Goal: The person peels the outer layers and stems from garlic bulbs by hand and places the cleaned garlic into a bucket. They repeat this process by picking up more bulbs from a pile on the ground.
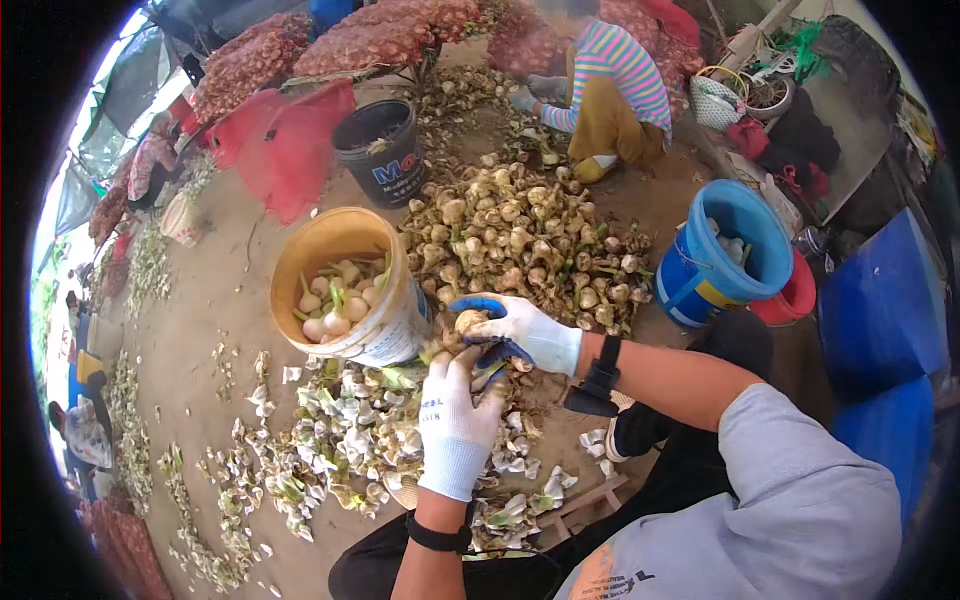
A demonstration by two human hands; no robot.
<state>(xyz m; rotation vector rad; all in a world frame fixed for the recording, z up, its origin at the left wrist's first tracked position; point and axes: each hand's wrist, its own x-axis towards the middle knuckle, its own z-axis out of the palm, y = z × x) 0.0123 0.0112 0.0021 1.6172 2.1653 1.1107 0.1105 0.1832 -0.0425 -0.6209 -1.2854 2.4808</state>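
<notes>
My right hand [535, 335], in a white glove with a blue palm, is closed around a garlic bulb [470, 321]. Just below it, my left hand [458, 408], gloved the same way, has its fingers closed at the stem and husk side of that bulb. What exactly the left fingertips pinch is partly hidden and blurred. Beside the hands stands a cream bucket [290, 245] with pale, cleaned garlic bulbs [338, 312] inside. Beyond them spreads a heap of unpeeled garlic bulbs [520, 235]. Peeled-off husks [350, 430] lie on the ground below and left.
A black bucket [375, 150] stands behind the cream one. On the right are a blue bucket [695, 260], a red basin [792, 295] and a blue sheet-like object [885, 310]. A person in a striped top [620, 70] crouches at the back near red net sacks [385, 35].
</notes>
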